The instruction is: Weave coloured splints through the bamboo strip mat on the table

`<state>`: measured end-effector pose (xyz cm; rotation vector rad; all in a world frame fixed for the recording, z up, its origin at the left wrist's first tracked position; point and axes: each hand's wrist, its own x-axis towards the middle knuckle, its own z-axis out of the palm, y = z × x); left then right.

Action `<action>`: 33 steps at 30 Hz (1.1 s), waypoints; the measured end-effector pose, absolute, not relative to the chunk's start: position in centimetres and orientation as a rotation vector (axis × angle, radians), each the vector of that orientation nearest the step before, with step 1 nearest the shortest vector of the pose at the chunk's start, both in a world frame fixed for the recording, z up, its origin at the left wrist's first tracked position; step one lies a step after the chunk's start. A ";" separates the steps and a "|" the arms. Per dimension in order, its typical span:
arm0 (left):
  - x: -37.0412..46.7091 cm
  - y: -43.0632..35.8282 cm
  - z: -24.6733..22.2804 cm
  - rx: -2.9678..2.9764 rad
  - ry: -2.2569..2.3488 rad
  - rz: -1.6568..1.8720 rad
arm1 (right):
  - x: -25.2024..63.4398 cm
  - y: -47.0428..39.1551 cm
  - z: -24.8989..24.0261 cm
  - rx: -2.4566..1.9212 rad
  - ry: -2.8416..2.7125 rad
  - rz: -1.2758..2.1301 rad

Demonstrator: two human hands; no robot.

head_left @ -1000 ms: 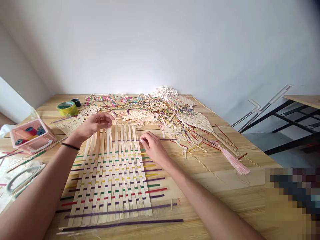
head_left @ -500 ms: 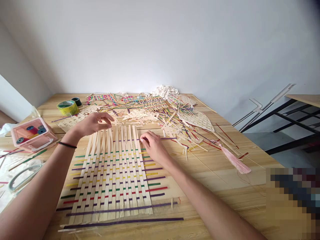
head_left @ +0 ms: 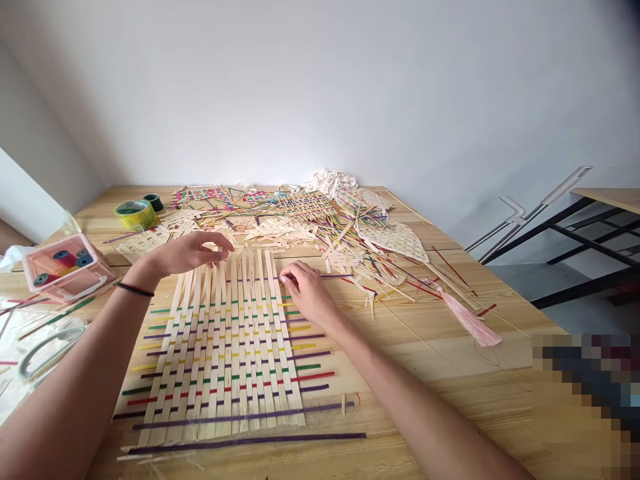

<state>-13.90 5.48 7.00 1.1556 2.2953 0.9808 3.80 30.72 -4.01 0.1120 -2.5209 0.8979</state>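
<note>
A half-woven mat (head_left: 227, 353) of pale upright strips crossed by green, yellow, purple and red strips lies on the table. Over the far ends of its pale strips is my left hand (head_left: 197, 253), fingers curved, with thumb and forefinger slightly apart. Its fingertips are close to the strip tips; contact is unclear. At the mat's upper right edge, my right hand (head_left: 305, 287) has its fingers closed around a thin purple strip (head_left: 337, 276), whose end sticks out to the right. Part of that strip is hidden beneath the hand.
Loose strips (head_left: 350, 247) and woven pieces are heaped at the back. Yellow tape (head_left: 136, 215), a pink box (head_left: 67, 267) with spools and scissors (head_left: 47, 353) lie at left. A pink tassel (head_left: 470, 317) is at right. Purple strips (head_left: 250, 440) lie along the front.
My left hand has shifted slightly right and down, its fingertips nearer the pale strip ends. My right hand stays almost in place.
</note>
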 end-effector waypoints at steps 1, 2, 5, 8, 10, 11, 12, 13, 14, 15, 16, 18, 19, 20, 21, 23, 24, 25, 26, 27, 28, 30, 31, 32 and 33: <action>-13.8 5.4 7.0 1.141 2.278 0.983 | 3.8 30.7 -4.0 0.111 -2.520 0.898; -13.7 5.4 7.0 1.120 2.258 0.993 | 3.8 30.8 -4.0 0.111 -2.520 0.899; -13.4 5.3 6.9 1.050 2.169 1.066 | 3.8 30.8 -4.0 0.129 -2.516 0.906; -13.2 5.4 6.6 0.984 2.053 1.120 | 3.8 30.8 -4.0 0.109 -2.520 0.890; -13.2 5.4 6.4 0.951 2.011 1.122 | 3.8 30.7 -3.9 0.052 -2.525 0.871; -13.2 5.4 6.2 0.939 2.003 1.122 | 3.9 30.6 -3.9 0.019 -2.521 0.869; -13.2 5.4 6.1 0.930 1.999 1.132 | 3.9 30.6 -3.9 -0.007 -2.513 0.873; -13.3 5.4 6.0 0.923 1.996 1.142 | 3.9 30.5 -3.8 -0.024 -2.503 0.881; -13.3 5.4 5.9 0.916 1.995 1.152 | 4.0 30.5 -3.8 -0.030 -2.496 0.889; -13.3 5.3 5.8 0.912 1.992 1.158 | 4.0 30.5 -3.7 -0.027 -2.493 0.892; -13.3 5.3 5.8 0.911 1.988 1.158 | 4.1 30.5 -3.6 -0.017 -2.495 0.892; -13.3 5.3 5.7 0.913 1.980 1.149 | 4.1 30.5 -3.6 0.006 -2.511 0.886; -13.4 5.3 5.7 0.915 1.975 1.141 | 4.1 30.6 -3.6 0.010 -2.518 0.880; -13.4 5.3 5.7 0.916 1.972 1.136 | 4.1 30.6 -3.6 0.009 -2.522 0.876; -13.4 5.3 5.7 0.915 1.971 1.132 | 4.0 30.6 -3.6 0.007 -2.524 0.874; -13.4 5.3 5.7 0.910 1.972 1.128 | 4.0 30.7 -3.6 0.015 -2.527 0.889; -13.3 5.3 5.8 0.903 1.975 1.124 | 4.0 30.8 -3.7 0.028 -2.526 0.907; -13.3 5.4 5.9 0.893 1.980 1.119 | 3.9 30.8 -3.7 0.044 -2.526 0.928; -13.2 5.4 5.9 0.881 1.985 1.113 | 3.9 30.8 -3.7 0.059 -2.523 0.948; -13.2 5.4 6.0 0.866 1.990 1.101 | 3.9 30.9 -3.7 0.069 -2.518 0.962; -13.1 5.4 6.1 0.854 1.995 1.086 | 3.9 30.9 -3.8 0.070 -2.511 0.971; -13.0 5.5 6.3 0.847 2.004 1.071 | 3.8 30.9 -3.9 0.042 -2.489 0.974; -12.9 5.5 6.3 0.850 2.003 1.069 | 3.8 30.9 -4.0 0.023 -2.477 0.971; -12.9 5.4 6.3 0.853 2.000 1.069 | 3.8 30.9 -4.2 0.008 -2.466 0.968; -12.9 5.4 6.3 0.853 1.996 1.070 | 3.7 30.9 -4.3 0.004 -2.457 0.968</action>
